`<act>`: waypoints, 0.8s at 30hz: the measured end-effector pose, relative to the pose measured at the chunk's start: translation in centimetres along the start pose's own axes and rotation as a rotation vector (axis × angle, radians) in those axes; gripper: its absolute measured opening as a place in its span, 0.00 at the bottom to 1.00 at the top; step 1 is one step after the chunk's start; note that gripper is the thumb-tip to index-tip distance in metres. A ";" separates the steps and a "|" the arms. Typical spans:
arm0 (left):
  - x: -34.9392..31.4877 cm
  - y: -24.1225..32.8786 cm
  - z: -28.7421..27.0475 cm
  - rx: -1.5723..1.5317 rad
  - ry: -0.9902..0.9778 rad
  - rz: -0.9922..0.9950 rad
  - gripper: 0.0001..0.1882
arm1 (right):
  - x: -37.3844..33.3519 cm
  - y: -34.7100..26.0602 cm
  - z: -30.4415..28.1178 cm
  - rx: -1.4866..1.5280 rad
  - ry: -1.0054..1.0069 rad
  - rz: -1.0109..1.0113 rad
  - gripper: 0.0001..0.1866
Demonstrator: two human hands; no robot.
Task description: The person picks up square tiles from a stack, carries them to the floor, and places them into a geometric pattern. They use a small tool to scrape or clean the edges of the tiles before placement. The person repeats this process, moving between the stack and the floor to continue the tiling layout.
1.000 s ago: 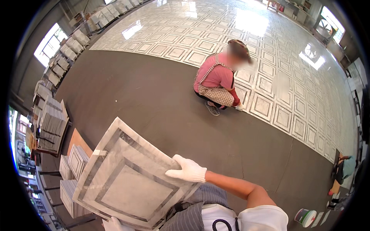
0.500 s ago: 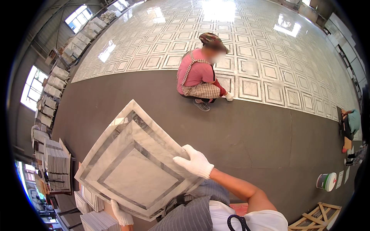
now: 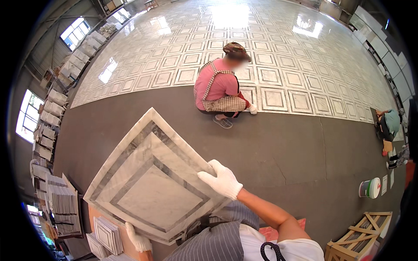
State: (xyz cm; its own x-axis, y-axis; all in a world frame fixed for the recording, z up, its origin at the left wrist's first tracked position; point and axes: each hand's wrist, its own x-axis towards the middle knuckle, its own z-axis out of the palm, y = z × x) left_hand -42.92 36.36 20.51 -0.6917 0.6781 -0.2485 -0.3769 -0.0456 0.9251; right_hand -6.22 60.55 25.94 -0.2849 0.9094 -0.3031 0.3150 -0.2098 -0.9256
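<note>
A large square marble tile (image 3: 159,191), white with grey inlaid borders, is held tilted in front of my body. My right hand (image 3: 221,179), in a white knit glove, grips its right edge with the thumb on the patterned face. At the lower left edge, my gloved left hand (image 3: 138,238) closes on the tile; its fingers behind the slab are hidden. Ahead, a co-worker (image 3: 222,85) in a pink shirt and checked apron squats on the grey floor, one gloved hand at the border of the laid tiles (image 3: 272,100).
Stacks of tiles (image 3: 109,235) stand at the lower left, with more piled tiles (image 3: 61,200) beyond. A wooden crate (image 3: 359,237) and a white bucket (image 3: 369,188) are at the right. Another person (image 3: 389,124) crouches at the far right. Cracks run across the grey floor (image 3: 261,143).
My view has shifted slightly, so more of the crate and tile stacks shows. Both hands keep their hold on the tile, and the co-worker stays squatting at the same border.
</note>
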 end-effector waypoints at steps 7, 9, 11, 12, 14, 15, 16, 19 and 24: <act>1.6 -0.3 -1.6 -0.031 -0.004 -0.059 0.30 | -0.8 -0.9 1.8 -0.033 0.067 0.019 0.23; 2.2 -0.2 -2.3 -0.050 -0.016 -0.075 0.28 | -1.2 -1.1 2.2 -0.047 0.069 0.040 0.23; 3.0 -0.5 -3.1 -0.054 -0.044 -0.066 0.28 | -1.3 -1.0 2.5 -0.047 0.072 0.042 0.24; 3.1 -0.4 -3.3 -0.027 -0.036 -0.056 0.30 | -1.5 -0.8 2.8 -0.039 0.076 0.043 0.24; 3.2 -0.3 -3.6 0.029 -0.018 -0.037 0.33 | -1.8 -0.9 3.1 -0.038 0.083 0.038 0.24; 3.0 0.0 -3.3 0.029 -0.010 -0.034 0.30 | -2.0 -1.0 3.1 -0.044 0.089 0.033 0.23; 2.8 0.3 -2.8 0.029 -0.001 -0.032 0.28 | -2.0 -1.1 3.2 -0.050 0.094 0.028 0.23; 2.1 0.8 -2.1 0.041 -0.001 -0.006 0.26 | -2.3 -0.6 3.7 -0.033 0.082 0.030 0.23; 1.8 1.1 -1.5 0.049 -0.003 0.001 0.26 | -2.4 -0.7 3.7 -0.053 0.092 0.001 0.26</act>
State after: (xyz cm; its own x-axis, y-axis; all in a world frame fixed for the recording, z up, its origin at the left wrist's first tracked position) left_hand -45.54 36.40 20.67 -0.6903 0.6800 -0.2471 -0.3458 -0.0102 0.9382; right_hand -9.14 57.13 26.47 -0.2012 0.9389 -0.2793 0.3636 -0.1931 -0.9113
